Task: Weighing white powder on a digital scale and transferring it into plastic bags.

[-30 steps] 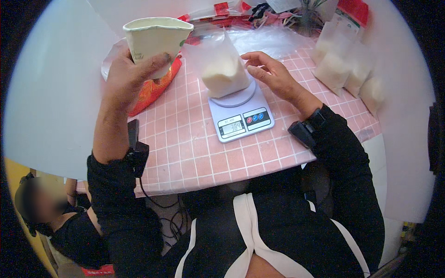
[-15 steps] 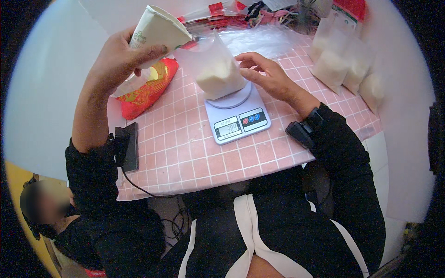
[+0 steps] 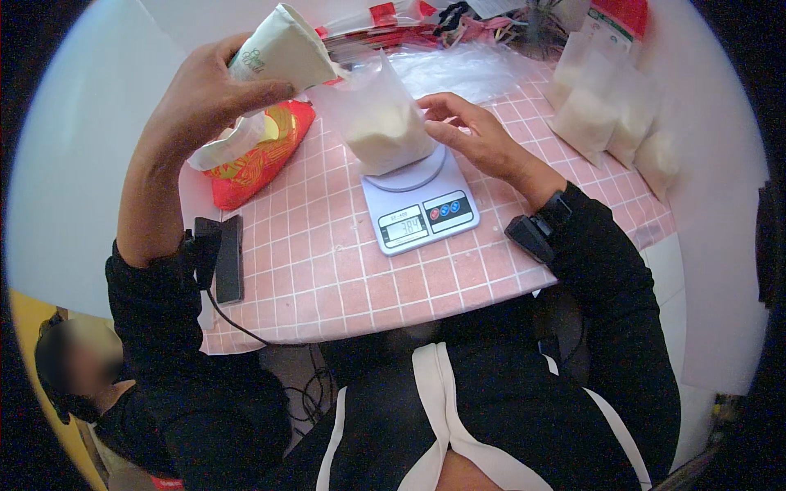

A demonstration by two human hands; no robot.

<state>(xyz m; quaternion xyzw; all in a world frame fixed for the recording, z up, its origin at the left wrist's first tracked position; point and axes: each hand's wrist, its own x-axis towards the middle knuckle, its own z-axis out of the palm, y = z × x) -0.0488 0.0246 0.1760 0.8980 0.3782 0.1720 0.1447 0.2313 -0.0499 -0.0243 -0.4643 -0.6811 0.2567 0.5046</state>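
Note:
My left hand [image 3: 201, 94] grips a white paper cup [image 3: 282, 57] with small printing, raised at the left and tipped towards the bag. A little pale grain shows at the cup's mouth. A clear plastic bag [image 3: 385, 123], partly filled with off-white grain, stands leaning on a white digital kitchen scale [image 3: 422, 222] with a lit display. On the bag's right side rest the curved fingers of my right hand [image 3: 463, 123], seemingly steadying its edge. Left of the bag lies a red and gold sack [image 3: 254, 168] with a whitish opening, below my left hand.
Several filled clear bags [image 3: 585, 119] stand at the right of the pink tiled tabletop [image 3: 327, 286]. Behind the scale lie flat plastic bags [image 3: 458, 69]. A black device [image 3: 230, 262] with a cable is at the left edge. Another person [image 3: 82, 360] is at lower left.
My left hand has shifted slightly left and up, tipping the paper cup a bit further; grain now shows at its mouth. My right hand and the bag stay put.

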